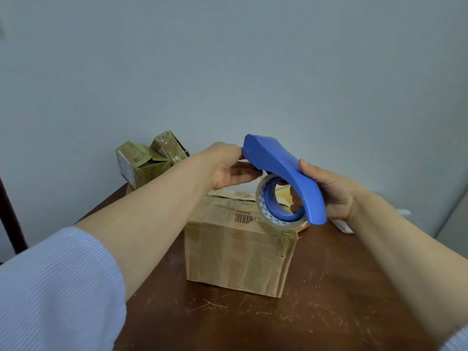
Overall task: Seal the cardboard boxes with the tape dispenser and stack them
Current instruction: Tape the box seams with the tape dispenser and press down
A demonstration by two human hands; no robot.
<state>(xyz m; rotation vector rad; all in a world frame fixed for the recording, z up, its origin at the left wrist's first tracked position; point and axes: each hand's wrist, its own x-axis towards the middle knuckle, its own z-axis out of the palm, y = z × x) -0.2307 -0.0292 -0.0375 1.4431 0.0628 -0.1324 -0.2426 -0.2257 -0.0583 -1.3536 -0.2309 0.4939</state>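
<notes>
Scratched brown table [329, 287] under a pale wall. Gripping the blue tape dispenser [278, 165] by its handle with the right hand [334, 191], fingers curled round; pinching its left nose end with the left hand [228, 168] (fingertips hidden). Held just above the cardboard box [240, 249], over its right top edge; smaller boxes [147, 160] far left.

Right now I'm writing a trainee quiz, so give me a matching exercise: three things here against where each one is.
Things:
1 blue plastic tape dispenser
2 large brown cardboard box with a barcode
3 small taped cardboard boxes

Places:
A piled at the back left
B gripped by the right hand
C middle of the scratched wooden table

Pairs: 1-B, 2-C, 3-A.
</notes>
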